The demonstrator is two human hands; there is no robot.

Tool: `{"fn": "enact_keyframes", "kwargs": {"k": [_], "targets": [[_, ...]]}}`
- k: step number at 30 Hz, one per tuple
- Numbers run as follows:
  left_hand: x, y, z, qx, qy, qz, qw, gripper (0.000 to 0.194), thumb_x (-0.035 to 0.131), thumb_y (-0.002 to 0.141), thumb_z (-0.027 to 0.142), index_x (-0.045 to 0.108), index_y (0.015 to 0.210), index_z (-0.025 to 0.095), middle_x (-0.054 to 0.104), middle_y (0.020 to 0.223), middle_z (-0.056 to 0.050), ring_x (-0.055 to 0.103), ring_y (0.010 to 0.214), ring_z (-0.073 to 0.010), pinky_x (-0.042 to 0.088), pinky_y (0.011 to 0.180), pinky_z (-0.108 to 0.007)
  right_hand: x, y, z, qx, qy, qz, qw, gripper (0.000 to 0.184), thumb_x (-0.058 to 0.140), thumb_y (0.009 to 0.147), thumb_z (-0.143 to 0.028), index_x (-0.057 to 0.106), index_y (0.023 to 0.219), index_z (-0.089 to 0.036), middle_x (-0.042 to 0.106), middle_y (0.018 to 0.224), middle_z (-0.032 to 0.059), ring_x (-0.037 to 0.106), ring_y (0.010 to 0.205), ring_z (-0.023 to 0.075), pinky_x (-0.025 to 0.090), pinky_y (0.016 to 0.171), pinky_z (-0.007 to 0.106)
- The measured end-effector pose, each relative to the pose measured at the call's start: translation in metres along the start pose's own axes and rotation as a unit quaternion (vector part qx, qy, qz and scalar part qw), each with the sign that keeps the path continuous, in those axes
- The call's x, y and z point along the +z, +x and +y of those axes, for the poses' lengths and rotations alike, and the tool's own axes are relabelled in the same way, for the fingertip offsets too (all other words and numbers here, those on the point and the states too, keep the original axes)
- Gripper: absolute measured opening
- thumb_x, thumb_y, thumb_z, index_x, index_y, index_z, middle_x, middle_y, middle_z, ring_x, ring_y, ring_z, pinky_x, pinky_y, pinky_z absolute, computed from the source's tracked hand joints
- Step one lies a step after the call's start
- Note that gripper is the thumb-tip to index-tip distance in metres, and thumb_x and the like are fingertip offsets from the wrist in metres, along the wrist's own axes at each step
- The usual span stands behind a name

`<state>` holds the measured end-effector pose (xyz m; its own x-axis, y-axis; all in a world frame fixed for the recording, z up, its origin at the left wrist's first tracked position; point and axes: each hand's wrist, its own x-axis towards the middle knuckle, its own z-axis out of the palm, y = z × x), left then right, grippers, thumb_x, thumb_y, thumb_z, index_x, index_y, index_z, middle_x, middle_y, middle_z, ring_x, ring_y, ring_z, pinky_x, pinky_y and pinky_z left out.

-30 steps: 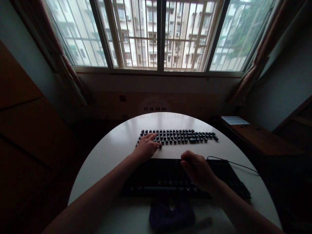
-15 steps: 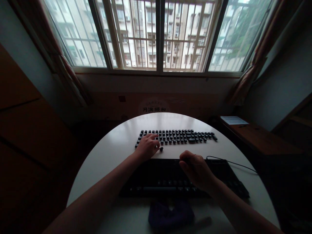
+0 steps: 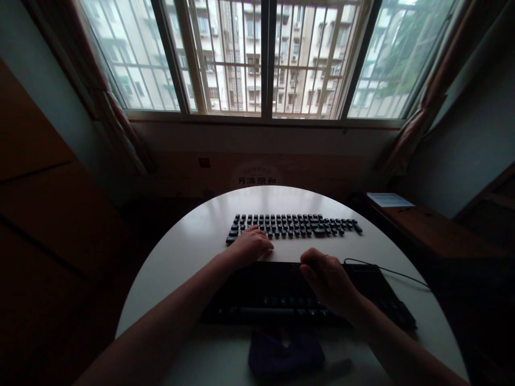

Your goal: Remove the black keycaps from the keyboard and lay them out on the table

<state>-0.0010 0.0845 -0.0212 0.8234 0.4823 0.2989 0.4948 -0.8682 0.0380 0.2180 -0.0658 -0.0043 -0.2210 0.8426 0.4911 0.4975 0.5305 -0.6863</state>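
My left hand [image 3: 252,246] reaches past the far edge of the black keyboard [image 3: 277,281], knuckles up, just in front of rows of loose black keycaps [image 3: 295,225] on the white table. Its thumb and fingertips come together over the spot where a single keycap lay, hiding it. Curled into a fist, my right hand [image 3: 324,273] rests above the keyboard's upper middle; whatever it holds is hidden. Most of the keyboard's upper part looks bare and dark, while keys [image 3: 277,302] show along its near rows and at the right end.
Near me on the round white table [image 3: 169,257] lies a purple item [image 3: 285,354], with a dim elongated thing beside it. A cable [image 3: 390,272] runs from the keyboard over the right edge. A wooden desk [image 3: 426,225] with a paper sheet [image 3: 389,200] stands right, below a barred window.
My left hand has shifted slightly right and toward me, covering the lone keycap that was visible at its fingertips. My right hand keeps its fist over the keyboard.
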Motion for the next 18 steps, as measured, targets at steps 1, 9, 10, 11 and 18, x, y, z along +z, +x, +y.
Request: {"fn": "enact_keyframes", "kwargs": {"k": [1,9,10,11,18], "targets": [[-0.002,0.0,0.0,0.003,-0.012,-0.004,1.0,0.018,0.065,0.085,0.017,0.075,0.097,0.027,0.075,0.096,-0.001,0.066,0.094,-0.0171,0.04,0.098,-0.034,0.0,0.0,0.0,0.001,-0.003,-0.002,1.0,0.018,0.051,0.095,-0.034,0.052,0.085,-0.019,0.043,0.055,-0.0076,0.034,0.046,0.008,0.028,0.046,0.021],[-0.052,-0.011,0.004,-0.112,-0.052,0.203,0.971,0.024,0.049,0.096,0.027,0.07,0.091,0.018,0.071,0.09,-0.007,0.064,0.082,-0.0175,0.046,0.075,-0.029,0.003,0.0,0.007,-0.001,-0.006,0.057,0.998,0.018,0.05,0.096,-0.033,0.052,0.083,-0.02,0.044,0.06,-0.0054,0.039,0.05,0.0097,0.032,0.048,0.022],[-0.058,-0.014,0.005,-0.134,-0.026,0.21,0.968,0.03,0.046,0.097,0.031,0.069,0.084,0.017,0.068,0.082,-0.006,0.061,0.073,-0.0165,0.044,0.068,-0.027,0.002,0.001,0.007,-0.007,-0.007,0.064,0.998,0.02,0.051,0.095,-0.034,0.052,0.081,-0.02,0.045,0.062,-0.0046,0.041,0.051,0.0103,0.033,0.049,0.022],[-0.064,-0.017,0.006,-0.146,0.003,0.204,0.968,0.035,0.044,0.098,0.034,0.067,0.077,0.017,0.066,0.075,-0.005,0.059,0.066,-0.0156,0.042,0.063,-0.027,0.001,0.001,0.007,-0.015,-0.014,0.066,0.998,0.022,0.051,0.095,-0.034,0.052,0.079,-0.02,0.046,0.063,-0.0036,0.042,0.053,0.0109,0.034,0.05,0.023],[-0.072,-0.027,-0.001,-0.173,0.094,0.123,0.973,0.047,0.04,0.096,0.039,0.065,0.062,0.018,0.065,0.063,-0.005,0.056,0.057,-0.0169,0.031,0.055,-0.027,-0.001,0.016,-0.01,-0.058,-0.222,0.066,0.971,0.042,0.035,0.101,-0.034,0.057,0.068,-0.018,0.059,0.083,0.0087,0.055,0.08,0.0214,0.042,0.073,0.034]]}}
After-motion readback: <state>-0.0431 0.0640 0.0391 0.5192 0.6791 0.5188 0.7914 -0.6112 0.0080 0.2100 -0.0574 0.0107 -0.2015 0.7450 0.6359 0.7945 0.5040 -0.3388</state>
